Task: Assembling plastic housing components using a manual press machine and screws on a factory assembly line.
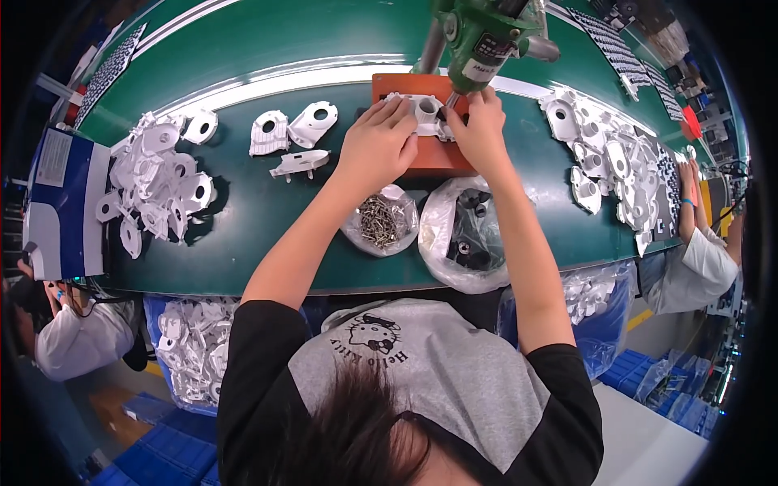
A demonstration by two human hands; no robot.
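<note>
Housing, seemingly mid-work, sits on the orange fixture below the green press; left hand grasps its edge, right hand's grip I cannot tell. Left-side housings look pending; right-side heap may be done.

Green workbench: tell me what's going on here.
A person works with both hands at an orange fixture on the green workbench. The left hand rests on the left side of a white plastic part; the right hand is at its right, beneath a green machine head. What the right fingertips hold is unclear. A bag of screws and a bag of black parts sit nearer the person, with white heaps either side.
</note>
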